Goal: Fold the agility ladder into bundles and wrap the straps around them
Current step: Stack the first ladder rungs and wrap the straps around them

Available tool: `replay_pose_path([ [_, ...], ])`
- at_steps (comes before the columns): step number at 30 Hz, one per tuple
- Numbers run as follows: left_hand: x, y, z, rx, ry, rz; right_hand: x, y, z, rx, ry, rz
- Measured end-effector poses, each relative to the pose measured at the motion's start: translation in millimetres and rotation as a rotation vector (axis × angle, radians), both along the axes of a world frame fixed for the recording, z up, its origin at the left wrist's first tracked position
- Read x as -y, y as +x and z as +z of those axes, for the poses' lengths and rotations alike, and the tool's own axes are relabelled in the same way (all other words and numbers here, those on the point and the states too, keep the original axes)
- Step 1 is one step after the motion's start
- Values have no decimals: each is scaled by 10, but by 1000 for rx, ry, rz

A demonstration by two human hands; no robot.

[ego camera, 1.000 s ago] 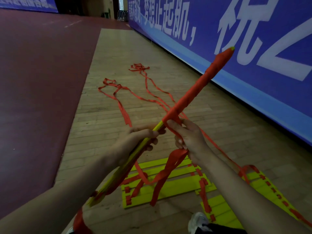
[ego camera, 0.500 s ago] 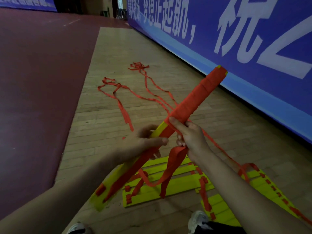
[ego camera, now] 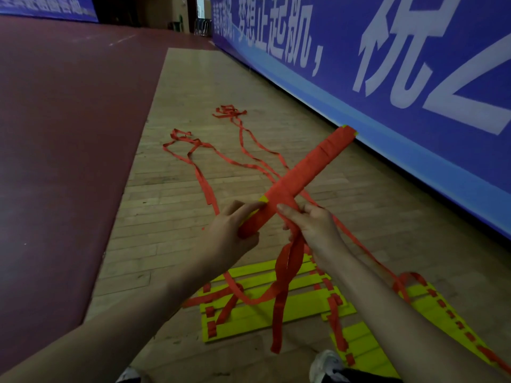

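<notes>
A blue banner point(ego camera: 414, 78) with white lettering is running along the right side. A strip of wooden floor point(ego camera: 179, 87) is stretching away beside a dark red floor point(ego camera: 69, 134). Across the wood, red loose straps point(ego camera: 203, 181) are trailing off in long, tangled loops. Near the person's feet, 2 stacks of yellow flat rungs point(ego camera: 249, 319) are lying on the floor, unwrapped, with red webbing crossing them. A shoe point(ego camera: 326, 366) is showing just below.

Above those, the bundle point(ego camera: 309, 167) is being held in the air, tilting up and to the right toward the banner. Its upper length is already covered in tight red turns. The left hand point(ego camera: 232, 236) is gripping the lower end, fingers curling round it. Its forefinger is lying along the bundle toward a small yellow patch point(ego camera: 263, 200) where the wrap ends. The right hand point(ego camera: 318, 230) is pressing 1 finger on the last turn. Its other fingers are curling round the strap tail point(ego camera: 282, 299), which is hanging down over the rungs.

The step in hand looks like wrapping this bundle, which is roughly half covered. The next move is likely calling for the right hand to carry the tail round the bare lower part under tension. The left hand would be sliding down to make room. Slack here could let the turns loosen.
</notes>
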State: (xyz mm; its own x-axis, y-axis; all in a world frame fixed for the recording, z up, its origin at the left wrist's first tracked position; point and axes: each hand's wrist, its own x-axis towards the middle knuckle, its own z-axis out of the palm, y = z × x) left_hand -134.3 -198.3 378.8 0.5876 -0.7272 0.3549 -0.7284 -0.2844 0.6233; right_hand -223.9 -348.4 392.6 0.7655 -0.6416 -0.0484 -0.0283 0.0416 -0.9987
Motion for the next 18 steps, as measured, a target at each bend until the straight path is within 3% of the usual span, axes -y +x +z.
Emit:
replay_pose_path([
  [4,-3,40,-20,-126,-111,1,-31,-30,42,12,-54,28],
  [10,16,-9,79,-543,-315,-38,-40,-20,48,29,-50,-10],
  [18,7,-40,185,-861,-390,-185,-18,-58,106,83,57,-1],
])
